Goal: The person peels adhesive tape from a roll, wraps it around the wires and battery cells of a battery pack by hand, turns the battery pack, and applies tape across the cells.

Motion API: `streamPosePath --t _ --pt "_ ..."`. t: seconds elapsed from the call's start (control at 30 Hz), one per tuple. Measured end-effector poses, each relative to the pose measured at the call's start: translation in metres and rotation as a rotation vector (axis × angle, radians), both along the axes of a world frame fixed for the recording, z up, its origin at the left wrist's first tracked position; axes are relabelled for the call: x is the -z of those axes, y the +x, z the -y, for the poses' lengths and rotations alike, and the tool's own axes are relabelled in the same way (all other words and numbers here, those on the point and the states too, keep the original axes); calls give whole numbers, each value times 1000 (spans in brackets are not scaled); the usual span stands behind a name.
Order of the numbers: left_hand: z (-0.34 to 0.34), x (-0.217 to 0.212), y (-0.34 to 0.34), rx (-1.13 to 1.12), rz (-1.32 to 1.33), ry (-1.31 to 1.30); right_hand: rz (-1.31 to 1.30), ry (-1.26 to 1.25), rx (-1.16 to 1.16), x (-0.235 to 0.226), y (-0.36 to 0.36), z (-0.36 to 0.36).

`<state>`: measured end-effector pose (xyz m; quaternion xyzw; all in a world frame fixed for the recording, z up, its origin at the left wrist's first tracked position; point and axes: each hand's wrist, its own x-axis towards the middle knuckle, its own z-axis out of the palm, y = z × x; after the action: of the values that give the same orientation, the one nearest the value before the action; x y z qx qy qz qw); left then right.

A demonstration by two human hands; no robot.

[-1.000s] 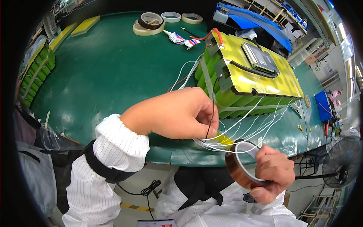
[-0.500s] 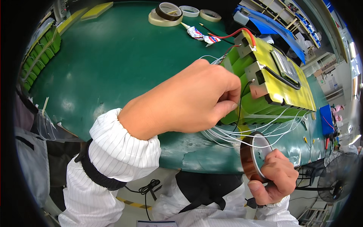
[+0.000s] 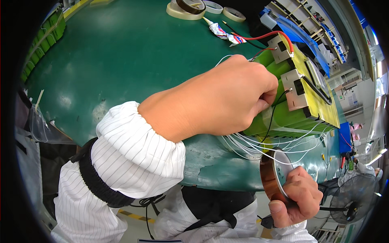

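My left hand (image 3: pixel 227 95) is closed, its fingertips pinched against the near left side of a green battery pack (image 3: pixel 279 117) with a yellow top. Whatever the fingertips hold is hidden behind the hand. Around the side of a roll of amber tape (image 3: pixel 268 175) curl the fingers of my right hand (image 3: pixel 299 198), below the pack at the table edge. Thin white wires (image 3: pixel 243 146) loop out from under the pack and hang just above the roll. A black wire (image 3: pixel 272 117) runs down the pack's side from a metal tab, near my left fingertips. A thick red cable (image 3: pixel 263 35) arches from the top.
Several tape rolls (image 3: pixel 184 9) lie at the far side of the green table (image 3: pixel 105 60), near a crumpled glue tube (image 3: pixel 221 31). Another green cell pack (image 3: pixel 44 42) stands at the far left. A fan (image 3: pixel 352 198) is at the lower right, beyond the table.
The view has shifted a little. My left hand sits further right in the picture, still pinched at the pack's side. My right hand keeps hold of the tape, slightly lower in view.
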<state>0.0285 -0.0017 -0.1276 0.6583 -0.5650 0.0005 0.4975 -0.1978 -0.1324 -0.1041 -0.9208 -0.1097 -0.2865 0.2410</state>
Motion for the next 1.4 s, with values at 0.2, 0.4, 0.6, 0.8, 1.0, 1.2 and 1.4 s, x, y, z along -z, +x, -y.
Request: streamPosePath --t 0.2,0.4,0.6,0.8,1.0,1.2,1.4 --pt "-8 -11 -2 13 -220 86 30 -6 -38 0 0 -1" --pt "-14 -2 1 95 -307 279 67 11 -39 2 0 2" --pt "-7 -9 -9 78 -114 409 51 1 -33 1 -2 3" --pt "-3 -11 -17 8 -6 485 48 13 -34 4 -4 7" --pt "-5 -4 -35 -178 -44 427 56 -7 -79 4 -4 11" --pt "0 13 -41 -224 -78 236 28 28 -77 4 -8 15" --pt "-7 12 -40 -151 -172 224 -68 136 -9 0 -12 11"
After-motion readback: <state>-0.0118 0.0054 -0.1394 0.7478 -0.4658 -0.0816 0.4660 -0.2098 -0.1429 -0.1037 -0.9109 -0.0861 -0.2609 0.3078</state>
